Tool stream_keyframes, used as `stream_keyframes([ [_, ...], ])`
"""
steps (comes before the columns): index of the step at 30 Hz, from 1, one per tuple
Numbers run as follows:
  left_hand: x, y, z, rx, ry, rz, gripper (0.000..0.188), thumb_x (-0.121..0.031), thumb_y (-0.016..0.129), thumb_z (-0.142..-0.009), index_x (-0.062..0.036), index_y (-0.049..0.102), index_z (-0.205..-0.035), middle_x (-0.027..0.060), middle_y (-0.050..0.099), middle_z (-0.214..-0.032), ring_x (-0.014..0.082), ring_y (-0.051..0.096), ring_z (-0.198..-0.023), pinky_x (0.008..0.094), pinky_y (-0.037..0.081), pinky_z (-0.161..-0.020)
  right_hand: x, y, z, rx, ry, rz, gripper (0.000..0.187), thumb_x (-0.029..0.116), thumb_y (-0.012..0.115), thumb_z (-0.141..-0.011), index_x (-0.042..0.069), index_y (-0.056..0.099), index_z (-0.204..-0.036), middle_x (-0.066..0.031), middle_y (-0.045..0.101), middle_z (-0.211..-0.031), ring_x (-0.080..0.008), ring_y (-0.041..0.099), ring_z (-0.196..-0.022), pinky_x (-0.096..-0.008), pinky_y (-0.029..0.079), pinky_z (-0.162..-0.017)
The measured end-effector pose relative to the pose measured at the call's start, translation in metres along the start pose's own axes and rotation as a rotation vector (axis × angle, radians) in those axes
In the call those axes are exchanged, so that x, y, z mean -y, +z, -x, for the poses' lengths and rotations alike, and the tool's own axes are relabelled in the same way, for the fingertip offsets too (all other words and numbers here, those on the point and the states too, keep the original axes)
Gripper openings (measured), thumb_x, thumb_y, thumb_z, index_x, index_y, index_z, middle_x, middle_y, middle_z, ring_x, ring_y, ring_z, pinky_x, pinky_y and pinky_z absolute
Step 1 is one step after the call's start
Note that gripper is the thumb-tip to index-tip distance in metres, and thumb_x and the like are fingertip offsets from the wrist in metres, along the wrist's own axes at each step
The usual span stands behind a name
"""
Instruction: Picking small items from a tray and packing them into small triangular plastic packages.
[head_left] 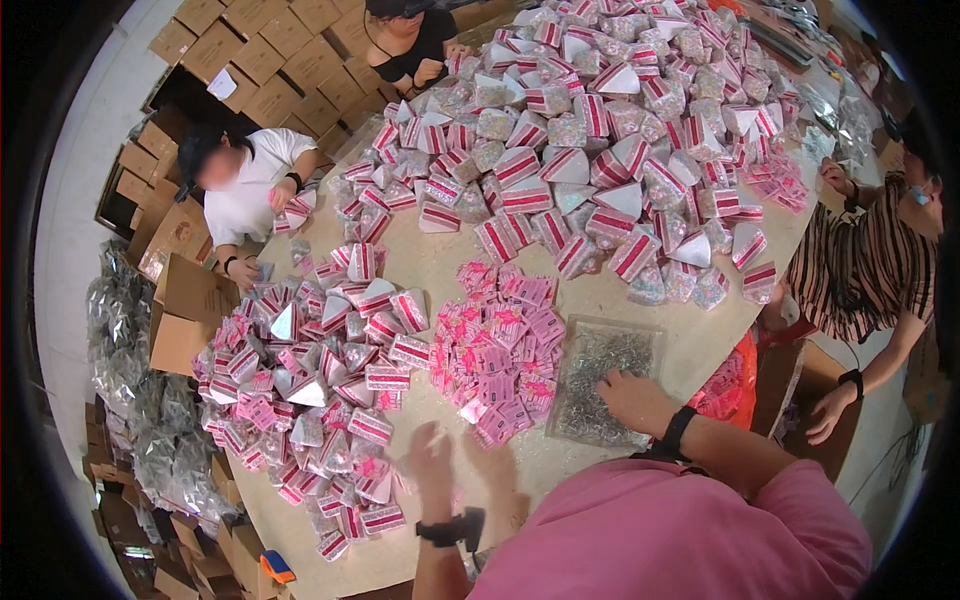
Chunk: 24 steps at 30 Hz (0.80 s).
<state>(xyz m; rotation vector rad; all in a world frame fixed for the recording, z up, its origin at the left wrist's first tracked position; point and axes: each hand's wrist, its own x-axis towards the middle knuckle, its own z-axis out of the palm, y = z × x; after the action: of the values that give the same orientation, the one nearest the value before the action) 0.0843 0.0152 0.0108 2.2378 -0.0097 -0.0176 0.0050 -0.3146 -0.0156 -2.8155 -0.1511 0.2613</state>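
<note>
My right hand point(638, 402) reaches into a shallow clear tray point(656, 338) of small dark metal pieces point(610, 357), too fine to name. Its fingers look bent and apart, with the tips on the pieces. My left hand point(432, 465) is raised over the table, smeared by motion, so its fingers and anything in them cannot be made out. Ahead of it lies a heap of pink printed cards point(495, 345). To its left spreads a pile of small clear packets with red-and-white striped bands point(340, 370). Both wrists wear black bands.
A bigger heap of glittery wedge-shaped packets point(600, 140) covers the table's far side. Co-workers sit at the far left point(260, 190), the back point(410, 50) and the right point(870, 260). Cartons point(270, 70) and bagged goods point(150, 400) stand left. An orange-blue tool point(277, 566) lies near the left edge.
</note>
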Motion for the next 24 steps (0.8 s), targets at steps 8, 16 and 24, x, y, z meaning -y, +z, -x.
stream_keyframes([
  [8, -0.012, 0.095, -0.024, 0.292, 0.399, -0.221, 0.030, -0.015, 0.066, -0.078, -0.0006, 0.058, -0.102, 0.0162, 0.061, -0.093, 0.0313, 0.059, -0.089, 0.0389, 0.047, -0.078, -0.012, 0.021, -0.007, -0.020, -0.096, -0.098, 0.017, 0.007, 0.055, -0.077, 0.003, 0.056, -0.093, -0.0153, 0.056, -0.091, -0.0329, 0.060, -0.088, -0.0396, 0.051, -0.074],
  [16, -0.038, 0.144, -0.026, 0.311, 0.429, -0.547, 0.033, -0.020, 0.069, -0.075, -0.0028, 0.051, -0.097, 0.0190, 0.054, -0.095, 0.0364, 0.053, -0.091, 0.0457, 0.043, -0.077, -0.002, 0.028, -0.006, -0.023, -0.112, -0.069, 0.016, 0.006, 0.055, -0.076, 0.002, 0.057, -0.091, -0.0147, 0.056, -0.094, -0.0311, 0.060, -0.091, -0.0390, 0.052, -0.073],
  [24, -0.026, 0.142, -0.032, 0.341, 0.281, -0.294, 0.029, -0.014, 0.070, -0.074, -0.0018, 0.050, -0.092, 0.0160, 0.056, -0.083, 0.0350, 0.055, -0.078, 0.0435, 0.045, -0.067, -0.013, 0.030, -0.012, 0.009, -0.099, -0.122, 0.015, 0.006, 0.053, -0.077, 0.003, 0.057, -0.091, -0.0148, 0.057, -0.093, -0.0308, 0.061, -0.089, -0.0391, 0.052, -0.072],
])
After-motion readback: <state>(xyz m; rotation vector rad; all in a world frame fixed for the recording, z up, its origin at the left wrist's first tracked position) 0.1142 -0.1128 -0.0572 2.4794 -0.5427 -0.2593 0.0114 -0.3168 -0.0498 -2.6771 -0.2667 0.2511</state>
